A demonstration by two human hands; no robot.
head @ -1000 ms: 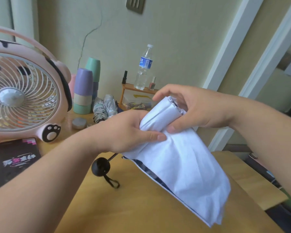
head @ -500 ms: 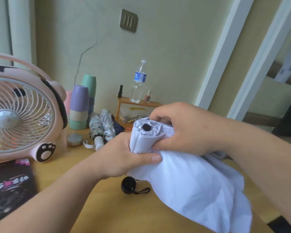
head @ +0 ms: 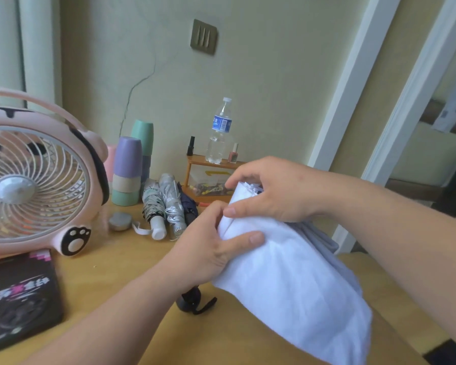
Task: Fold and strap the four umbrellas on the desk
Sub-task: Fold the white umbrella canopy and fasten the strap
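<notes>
We see the white umbrella (head: 287, 280) held in the air over the right half of the table (head: 121, 259), its tip end raised toward the far edge. Its canopy is thin, matte, softly creased cloth, gathered into a tight roll at the top and sagging below in a loose, baggy sheet with grey folds behind. Its black handle (head: 188, 301), rounded, with a short dark wrist loop, shows below the wrist, low over the wood.

The left grip (head: 208, 246) wraps the rolled part from the left, thumb laid flat across the cloth, fingers tucked out of sight behind. The right grip (head: 271, 191) closes over the top end, fingers curled round the bunched pleats, thumb pressing a fold just beside the left knuckles. Both grips thus sit at the upper end, and most of the canopy hangs free below and to their right.

The table is warm yellow wood with a smooth face. Near its far edge lie three folded umbrellas side by side: a patterned grey one (head: 152, 204) with a white handle, a crinkled silver one (head: 171, 201) and a dark navy one (head: 188, 206). Left of them stand stacked pastel cups (head: 127, 169) and a small round tin (head: 119, 221). A pink round fan (head: 34, 180) fills the left edge, a flat black box (head: 21, 293) in front of it. A small wooden rack (head: 213, 164) carries a clear water bottle (head: 219, 133). Behind is a pale green wall (head: 261, 75), cracked, and a white door frame (head: 348, 83).
</notes>
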